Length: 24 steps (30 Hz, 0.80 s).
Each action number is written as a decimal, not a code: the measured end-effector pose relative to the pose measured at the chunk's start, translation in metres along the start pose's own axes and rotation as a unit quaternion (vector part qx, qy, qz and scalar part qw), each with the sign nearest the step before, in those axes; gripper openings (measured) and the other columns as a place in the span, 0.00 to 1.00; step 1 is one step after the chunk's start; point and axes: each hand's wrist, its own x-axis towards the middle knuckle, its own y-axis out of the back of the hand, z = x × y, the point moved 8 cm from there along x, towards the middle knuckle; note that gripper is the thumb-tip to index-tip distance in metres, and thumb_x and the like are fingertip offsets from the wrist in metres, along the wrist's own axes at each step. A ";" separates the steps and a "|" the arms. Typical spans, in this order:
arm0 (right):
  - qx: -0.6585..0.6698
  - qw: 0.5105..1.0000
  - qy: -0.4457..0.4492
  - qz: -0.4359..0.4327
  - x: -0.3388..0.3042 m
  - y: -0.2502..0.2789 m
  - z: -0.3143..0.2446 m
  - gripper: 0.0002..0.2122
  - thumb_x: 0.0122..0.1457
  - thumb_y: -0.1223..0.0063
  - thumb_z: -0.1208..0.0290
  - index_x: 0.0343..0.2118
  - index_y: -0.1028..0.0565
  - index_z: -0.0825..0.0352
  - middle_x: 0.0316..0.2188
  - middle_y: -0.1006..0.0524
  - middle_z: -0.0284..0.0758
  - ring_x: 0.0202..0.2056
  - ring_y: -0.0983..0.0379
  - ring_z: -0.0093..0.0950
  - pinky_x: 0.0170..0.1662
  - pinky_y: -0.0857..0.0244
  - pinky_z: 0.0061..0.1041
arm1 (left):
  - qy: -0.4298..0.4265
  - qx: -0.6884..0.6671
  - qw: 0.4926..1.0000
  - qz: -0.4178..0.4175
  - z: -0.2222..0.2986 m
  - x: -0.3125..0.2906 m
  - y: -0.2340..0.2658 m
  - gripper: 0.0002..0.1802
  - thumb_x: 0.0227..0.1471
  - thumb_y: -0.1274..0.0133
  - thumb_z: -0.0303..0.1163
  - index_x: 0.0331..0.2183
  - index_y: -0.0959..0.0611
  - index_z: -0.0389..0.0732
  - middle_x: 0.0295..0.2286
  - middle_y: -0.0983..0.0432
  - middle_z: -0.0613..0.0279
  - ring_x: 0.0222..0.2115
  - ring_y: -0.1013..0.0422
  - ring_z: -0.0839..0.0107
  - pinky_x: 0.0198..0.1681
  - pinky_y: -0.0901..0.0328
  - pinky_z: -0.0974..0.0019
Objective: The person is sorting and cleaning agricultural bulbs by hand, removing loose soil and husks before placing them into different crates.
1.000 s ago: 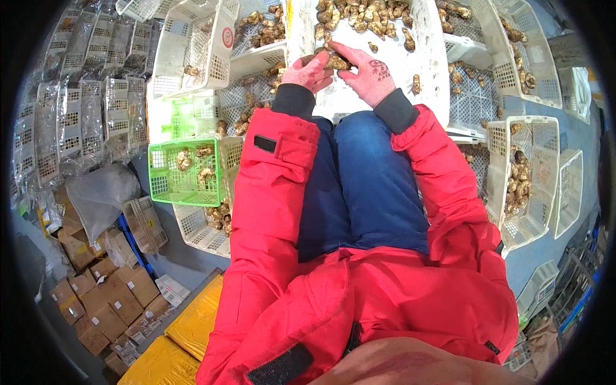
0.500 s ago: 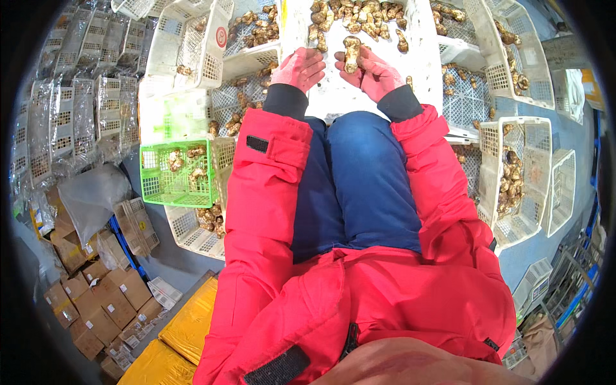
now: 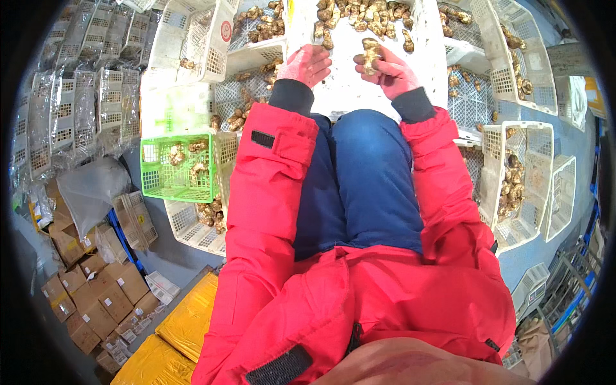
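My right hand (image 3: 394, 72) grips a brown and cream mushroom (image 3: 370, 56) with a thick stem, held upright over the white work surface (image 3: 346, 96). Across from it, my left hand (image 3: 308, 64) is held with its fingers stretched out and nothing in it. A pile of similar mushrooms (image 3: 375, 16) lies on the far part of the white surface, with one loose mushroom (image 3: 408, 42) at its right side and another (image 3: 327, 40) just beyond my left fingertips.
White plastic baskets with mushrooms stand on both sides, such as the right one (image 3: 545, 192). A green basket (image 3: 142, 170) with several mushrooms sits at the left. Wrapped baskets (image 3: 83, 115) are stacked far left, above cardboard boxes (image 3: 99, 314). Yellow packages (image 3: 186, 314) lie lower left.
My right hand, with the mushroom in it, has shifted slightly to the right, away from my left hand. The left hand has barely moved; the whole view has shifted a little.
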 end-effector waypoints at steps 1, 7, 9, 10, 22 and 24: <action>-0.110 0.991 0.009 0.077 -0.018 0.005 -0.012 0.21 0.51 0.60 0.74 0.48 0.45 0.72 0.37 0.32 0.42 0.38 0.33 0.32 0.41 0.39 0.26 | -0.006 -0.032 0.999 0.011 0.002 0.001 0.010 0.25 0.47 0.56 0.42 0.42 0.36 0.33 0.40 0.36 0.50 0.41 0.37 0.61 0.43 0.39 0.61; -0.249 0.926 -0.058 0.277 -0.175 0.109 -0.042 0.23 0.47 0.56 0.76 0.48 0.44 0.72 0.38 0.32 0.39 0.37 0.33 0.25 0.40 0.39 0.20 | -0.130 -0.133 0.972 0.142 0.022 -0.004 0.049 0.19 0.48 0.59 0.40 0.38 0.32 0.36 0.38 0.33 0.54 0.38 0.35 0.62 0.40 0.38 0.60; -0.389 0.857 -0.153 0.302 -0.253 0.158 -0.038 0.22 0.46 0.56 0.77 0.47 0.42 0.73 0.39 0.32 0.38 0.37 0.34 0.24 0.40 0.41 0.17 | -0.149 -0.158 0.963 0.162 0.028 -0.006 0.055 0.17 0.49 0.59 0.40 0.37 0.31 0.38 0.35 0.31 0.57 0.36 0.33 0.65 0.37 0.36 0.62; -0.463 0.801 -0.190 0.328 -0.301 0.194 -0.034 0.22 0.46 0.56 0.77 0.47 0.41 0.73 0.39 0.32 0.38 0.37 0.34 0.23 0.40 0.41 0.16 | -0.154 -0.182 0.961 0.144 0.029 -0.004 0.057 0.16 0.49 0.60 0.40 0.36 0.31 0.39 0.35 0.31 0.58 0.35 0.33 0.65 0.36 0.35 0.62; -0.510 0.842 -0.056 0.164 -0.008 0.121 -0.013 0.16 0.50 0.56 0.71 0.43 0.35 0.70 0.31 0.29 0.33 0.33 0.33 0.20 0.38 0.41 0.16 | -0.129 -0.206 0.964 0.103 0.031 -0.025 0.036 0.15 0.51 0.64 0.39 0.36 0.31 0.40 0.33 0.30 0.60 0.32 0.31 0.69 0.34 0.34 0.66; -0.678 0.723 -0.055 0.119 0.068 0.125 0.026 0.17 0.47 0.55 0.68 0.42 0.33 0.63 0.31 0.28 0.35 0.33 0.32 0.27 0.38 0.40 0.23 | -0.132 -0.221 0.963 0.085 0.038 -0.033 0.028 0.16 0.49 0.60 0.38 0.35 0.34 0.36 0.29 0.33 0.60 0.26 0.36 0.74 0.28 0.37 0.73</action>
